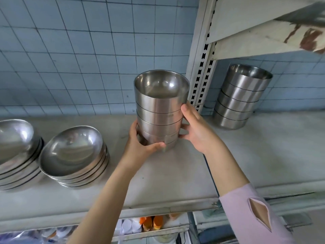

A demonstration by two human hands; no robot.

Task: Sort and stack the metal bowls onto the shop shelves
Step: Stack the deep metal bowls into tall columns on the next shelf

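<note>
A tall stack of straight-sided steel bowls (159, 110) stands at the middle of the white shelf (158, 176). My left hand (140, 147) grips its bottom from the left and front. Against its right side my right hand (195, 129) presses, thumb near the upper bowls. Both hands hold the stack; I cannot tell whether it rests on the shelf or hangs just above it. A matching stack of steel bowls (241, 97) stands further right, beyond the shelf upright (200, 67).
Two stacks of wide shallow steel bowls sit at the left, one (73, 155) near the stack and one (15, 152) at the frame's edge. An upper shelf (263, 37) overhangs the right section. Bottles (151, 222) and packets fill the lower shelf.
</note>
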